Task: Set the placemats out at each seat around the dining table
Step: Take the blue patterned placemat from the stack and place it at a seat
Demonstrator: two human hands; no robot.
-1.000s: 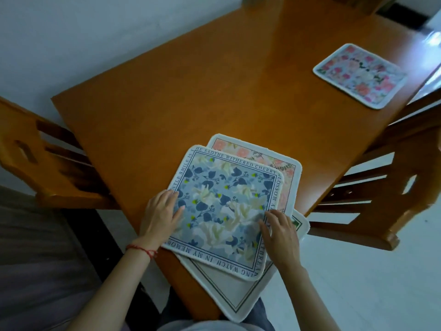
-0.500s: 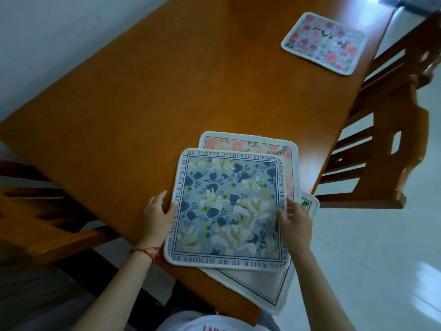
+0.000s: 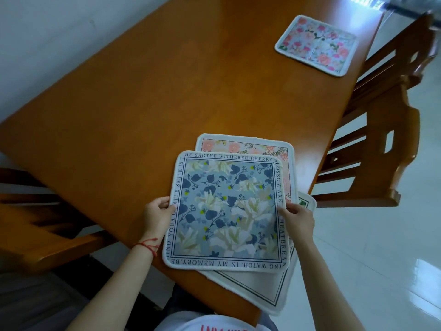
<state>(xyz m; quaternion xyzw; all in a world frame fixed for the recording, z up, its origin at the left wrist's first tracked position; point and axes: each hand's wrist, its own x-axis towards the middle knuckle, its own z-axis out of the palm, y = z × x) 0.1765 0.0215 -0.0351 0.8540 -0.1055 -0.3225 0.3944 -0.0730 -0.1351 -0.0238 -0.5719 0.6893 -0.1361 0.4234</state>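
Your left hand (image 3: 158,215) pinches the left edge of the blue floral placemat (image 3: 228,211), thumb on top over the lettered border and the other fingers curled under the edge. Your right hand (image 3: 299,219) does the same on the opposite edge, thumb lying on the printed border and the fingers tucked out of sight beneath. The mat spans the gap between your two hands, so each grip sits about halfway along a side, with the mat's far edge pointing up the table and its near edge overhanging the table's corner towards you.

Under the blue mat lies a peach floral placemat (image 3: 245,146), showing along its far edge and right side. Below that is a white placemat with a green line border (image 3: 257,286), turned at an angle, its near corner hanging past the table edge and one corner peeking out just beyond your right hand. Whether the blue mat is lifted off the pile or resting on it, you cannot tell.

All of this sits at the near right corner of the wooden dining table (image 3: 148,111). A pink rose placemat (image 3: 316,45) lies flat at the far right, well apart from the pile, in front of a wooden chair (image 3: 391,130). A red string bracelet (image 3: 149,244) circles your left wrist.
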